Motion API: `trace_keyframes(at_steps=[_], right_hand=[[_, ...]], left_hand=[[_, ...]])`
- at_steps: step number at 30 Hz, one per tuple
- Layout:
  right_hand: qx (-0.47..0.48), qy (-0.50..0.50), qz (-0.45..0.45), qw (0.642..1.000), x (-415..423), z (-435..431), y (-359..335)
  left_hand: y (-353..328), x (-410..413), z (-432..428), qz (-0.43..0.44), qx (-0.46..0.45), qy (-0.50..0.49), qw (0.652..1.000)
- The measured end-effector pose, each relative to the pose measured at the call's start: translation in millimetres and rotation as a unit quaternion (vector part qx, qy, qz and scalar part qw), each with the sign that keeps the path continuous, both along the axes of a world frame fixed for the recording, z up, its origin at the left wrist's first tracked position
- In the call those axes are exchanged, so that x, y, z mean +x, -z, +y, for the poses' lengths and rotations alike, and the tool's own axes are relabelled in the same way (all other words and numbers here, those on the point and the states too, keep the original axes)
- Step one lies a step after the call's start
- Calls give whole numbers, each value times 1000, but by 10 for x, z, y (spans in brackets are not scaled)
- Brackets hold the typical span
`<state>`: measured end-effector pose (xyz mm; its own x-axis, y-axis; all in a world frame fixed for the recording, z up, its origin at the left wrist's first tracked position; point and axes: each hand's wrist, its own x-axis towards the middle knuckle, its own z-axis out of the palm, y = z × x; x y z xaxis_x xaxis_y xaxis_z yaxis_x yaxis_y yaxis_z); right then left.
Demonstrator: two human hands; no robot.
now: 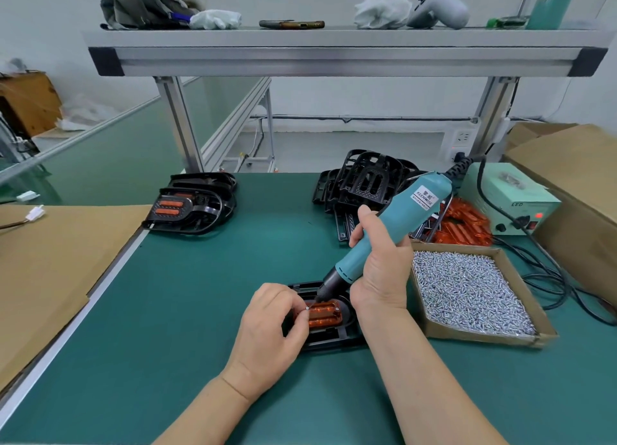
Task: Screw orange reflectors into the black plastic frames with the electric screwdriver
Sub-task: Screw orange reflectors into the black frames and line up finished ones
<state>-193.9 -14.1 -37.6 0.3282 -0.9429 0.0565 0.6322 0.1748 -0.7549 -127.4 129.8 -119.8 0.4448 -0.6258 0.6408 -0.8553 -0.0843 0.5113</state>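
Your left hand pinches a small screw between thumb and fingertip, standing it at the left end of the orange reflector. The reflector lies seated in the black frame beneath both hands. Your right hand is wrapped around the teal electric screwdriver, which is held at a slant with its bit just beside that screw; I cannot tell whether it touches. What looks like a second screw head sits at the reflector's right end.

You seem to be starting the left screw. The next move calls for setting the bit squarely in the head, bringing the tool more upright, and easing your fingertips away as the thread bites.

All of this lies on the green worktop. Well left of your left hand is a cardboard sheet, and beyond that hand a short stack of finished frames. Beyond your right hand is a pile of empty frames. Just right of it is a tray of screws, and past the tray are loose reflectors and a pale power unit with a red lamp lit. A metal shelf runs overhead, against a plain wall.
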Motion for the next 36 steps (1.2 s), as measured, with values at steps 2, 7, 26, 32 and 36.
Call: trace_keyframes(at_steps=[2, 7, 26, 32, 36], right_hand=[[-1, 4, -3, 1000, -7, -1, -10], [-2, 8, -11, 1000, -14, 0, -40], [-19, 11, 4, 1000, -22, 59, -25], [-46, 25, 4, 999, -13, 113, -43], [-28, 48, 12, 998, -5, 128, -42]], left_hand=[[-4, 2, -2, 2, 2, -2, 1000], [-11, -2, 4, 4, 1, -1, 1000], [-14, -1, 3, -18, 18, -4, 1000], [-5, -8, 1, -42, 18, -3, 999], [10, -10, -1, -64, 13, -2, 998]])
